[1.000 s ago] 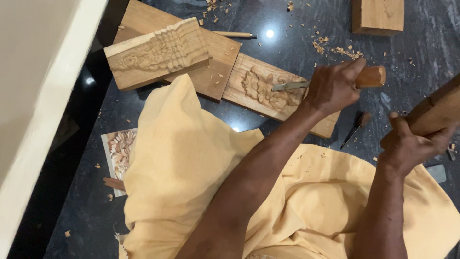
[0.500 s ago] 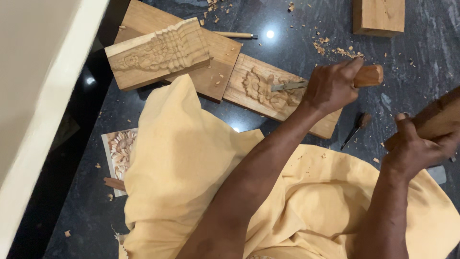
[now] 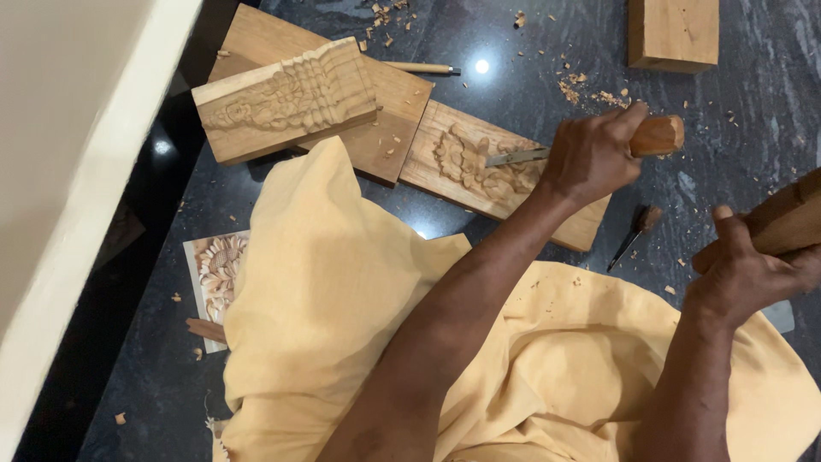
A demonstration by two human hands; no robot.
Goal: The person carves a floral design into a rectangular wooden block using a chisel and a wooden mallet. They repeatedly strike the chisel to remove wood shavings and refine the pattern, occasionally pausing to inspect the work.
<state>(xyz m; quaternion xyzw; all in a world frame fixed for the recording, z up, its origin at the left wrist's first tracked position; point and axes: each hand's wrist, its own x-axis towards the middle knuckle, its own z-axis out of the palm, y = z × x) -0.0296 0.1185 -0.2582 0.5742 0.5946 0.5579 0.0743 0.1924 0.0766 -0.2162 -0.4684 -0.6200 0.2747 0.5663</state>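
Left hand (image 3: 590, 158) gripping chisel (image 3: 581, 150), blade on carved plank (image 3: 479, 171) lying on dark floor (image 3: 727, 128); right hand (image 3: 744, 274) clenched around wooden mallet (image 3: 782, 222). Floral relief partly cut, plank's right end uncarved.

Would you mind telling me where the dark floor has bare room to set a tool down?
The widest bare patch of dark floor lies right of the wood block, above the right hand. Another lies left of the small carved tile, towards the white wall. It is crowded around the carved plank, where the left hand holds a chisel, amid chips.
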